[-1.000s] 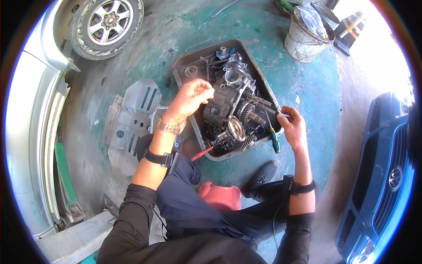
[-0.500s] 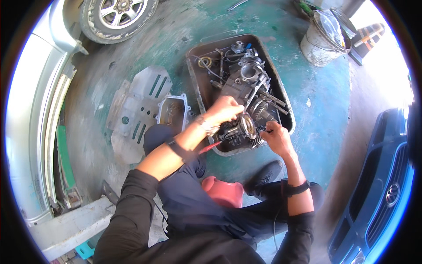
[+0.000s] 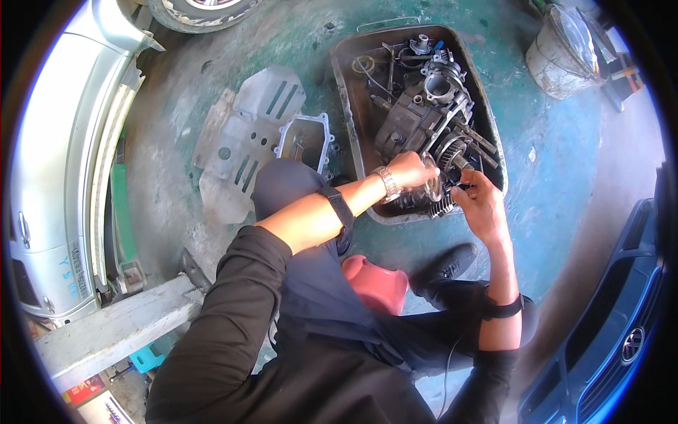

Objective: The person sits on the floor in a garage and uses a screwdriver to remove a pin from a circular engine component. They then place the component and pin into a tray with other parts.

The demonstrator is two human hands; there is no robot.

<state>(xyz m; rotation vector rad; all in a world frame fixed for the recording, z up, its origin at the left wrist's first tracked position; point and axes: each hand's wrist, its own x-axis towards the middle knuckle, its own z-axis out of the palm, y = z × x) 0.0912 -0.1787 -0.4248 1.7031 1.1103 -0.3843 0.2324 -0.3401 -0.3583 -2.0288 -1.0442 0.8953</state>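
A dark metal tray (image 3: 341,92) on the floor holds greasy gearbox parts, with a large grey gearbox casing (image 3: 402,131) among them. At the tray's near end, my left hand (image 3: 409,172) has its fingers closed at the rim of a round metal ring part (image 3: 433,185). My right hand (image 3: 483,206) is at the near right side, thumb and fingers pinched together beside the ring part. A small dark piece seems to be between them, too small to name. Just beyond is a toothed gear (image 3: 450,152) on a shaft.
Left of the tray lie a slotted metal plate (image 3: 244,131) and an open metal cover (image 3: 327,141). A red plastic stool (image 3: 374,283) is between my legs. A dirty bucket (image 3: 561,60) stands far right. Cars flank me: silver (image 3: 63,177) left, blue (image 3: 607,339) right.
The view has shifted, so the tray sits higher and further right. My left hand has come down onto the ring part, nearer my right hand. The red-handled tool by my left wrist no longer shows.
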